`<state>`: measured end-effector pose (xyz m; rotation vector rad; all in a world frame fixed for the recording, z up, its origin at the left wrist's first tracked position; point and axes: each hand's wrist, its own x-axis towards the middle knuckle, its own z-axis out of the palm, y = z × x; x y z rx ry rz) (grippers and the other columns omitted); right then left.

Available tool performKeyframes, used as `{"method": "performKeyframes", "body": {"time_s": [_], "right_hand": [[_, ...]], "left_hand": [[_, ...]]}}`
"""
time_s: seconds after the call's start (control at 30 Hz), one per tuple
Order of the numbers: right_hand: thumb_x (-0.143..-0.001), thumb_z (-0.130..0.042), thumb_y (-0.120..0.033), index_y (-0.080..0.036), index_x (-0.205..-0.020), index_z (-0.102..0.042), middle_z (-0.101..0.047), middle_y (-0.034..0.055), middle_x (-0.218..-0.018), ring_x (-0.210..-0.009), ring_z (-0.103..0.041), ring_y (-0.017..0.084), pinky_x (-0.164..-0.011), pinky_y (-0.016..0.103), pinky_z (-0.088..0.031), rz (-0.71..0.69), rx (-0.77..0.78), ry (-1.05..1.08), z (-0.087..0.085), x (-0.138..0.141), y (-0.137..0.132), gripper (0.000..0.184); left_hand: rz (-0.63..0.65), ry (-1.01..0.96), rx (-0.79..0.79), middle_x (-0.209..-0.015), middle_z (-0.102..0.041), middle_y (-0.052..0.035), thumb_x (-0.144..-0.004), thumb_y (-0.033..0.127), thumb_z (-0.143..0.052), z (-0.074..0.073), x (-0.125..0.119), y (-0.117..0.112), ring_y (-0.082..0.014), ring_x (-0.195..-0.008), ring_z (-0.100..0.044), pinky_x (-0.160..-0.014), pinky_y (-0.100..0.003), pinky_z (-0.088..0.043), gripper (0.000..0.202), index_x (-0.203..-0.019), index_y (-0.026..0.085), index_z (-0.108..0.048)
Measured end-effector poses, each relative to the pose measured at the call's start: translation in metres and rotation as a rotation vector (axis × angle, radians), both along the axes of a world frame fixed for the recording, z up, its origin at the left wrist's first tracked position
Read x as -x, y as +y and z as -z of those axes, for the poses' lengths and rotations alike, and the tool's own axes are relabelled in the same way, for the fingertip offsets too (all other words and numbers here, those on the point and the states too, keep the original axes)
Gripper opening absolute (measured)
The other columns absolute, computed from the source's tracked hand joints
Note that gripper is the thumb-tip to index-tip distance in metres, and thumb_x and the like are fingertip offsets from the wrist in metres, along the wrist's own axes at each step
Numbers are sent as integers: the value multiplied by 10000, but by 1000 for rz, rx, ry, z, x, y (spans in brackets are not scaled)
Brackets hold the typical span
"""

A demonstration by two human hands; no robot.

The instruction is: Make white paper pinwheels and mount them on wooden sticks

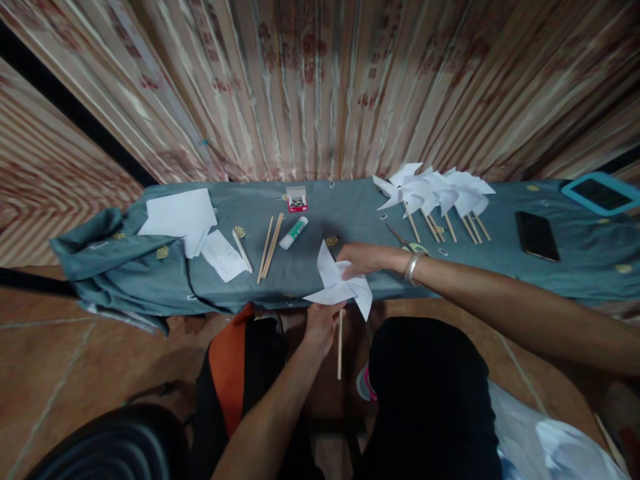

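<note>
A white paper pinwheel on a thin wooden stick is held at the table's front edge, its stick pointing down towards my lap. From below, my left hand is closed around the stick close under the paper blades. My right hand, with a bangle on the wrist, reaches in from the right; its fingers are closed at the middle of the pinwheel. The fingertips are partly hidden by the paper. Beyond my right wrist lies a pair of scissors, partly covered by the arm.
On the cloth-covered table lie white paper sheets, several sticks, a glue stick, a marker-like white pen and a red box of pins. Several pinwheels, a phone and a blue-framed tablet are at right.
</note>
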<state>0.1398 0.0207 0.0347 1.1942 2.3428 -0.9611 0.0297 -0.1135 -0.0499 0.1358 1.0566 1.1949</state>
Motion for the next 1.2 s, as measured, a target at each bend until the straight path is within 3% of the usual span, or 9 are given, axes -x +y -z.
{"method": "performKeyframes", "body": {"time_s": [0.23, 0.43, 0.6, 0.77, 1.07, 1.2], "right_hand": [[-704, -661, -152, -131, -755, -742, -699, 34, -704, -653, -591, 158, -560, 228, -371, -2, -7, -7, -2, 0, -1, 98], [-702, -668, -155, -141, -758, -745, -700, 30, -694, -649, -589, 151, -571, 228, -354, -48, -29, -35, -4, 4, 0, 97], [-716, -664, -168, -130, -819, -759, -705, 43, -719, -667, -587, 165, -583, 243, -352, -101, -67, -78, -7, 7, 0, 146], [-709, -678, -156, -121, -802, -760, -690, 43, -705, -631, -560, 151, -578, 250, -343, -131, -60, -89, -7, 9, 4, 129], [-666, -741, -180, -162, -761, -766, -701, 14, -694, -636, -573, 154, -584, 243, -359, -90, 1, -55, 3, 7, 14, 100], [-698, -729, -215, -150, -858, -774, -728, 35, -779, -677, -595, 168, -602, 250, -370, -150, -3, -125, 1, 9, 17, 179]], "left_hand": [[9, -26, -15, -646, -651, 34, -345, 150, -900, -1, 1, -1, -102, -626, -555, -592, -221, -399, 543, -855, 187, -720], [65, -34, 30, -652, -646, 4, -377, 223, -916, 2, 2, -7, -82, -594, -551, -587, -211, -413, 406, -703, 134, -690], [173, -66, 42, -687, -664, -32, -440, 339, -922, 2, 8, -16, -81, -597, -566, -561, -198, -415, 441, -753, 103, -720], [235, -81, 28, -642, -633, -15, -469, 420, -910, 2, 8, -21, -69, -551, -537, -537, -198, -399, 505, -819, 98, -740], [264, -70, 15, -571, -574, 8, -473, 520, -878, 3, 3, -25, -64, -466, -496, -479, -215, -333, 520, -720, 98, -700], [262, -61, -17, -523, -530, 29, -485, 523, -863, 5, 2, -23, -59, -413, -457, -449, -223, -278, 505, -685, 102, -669]]}}
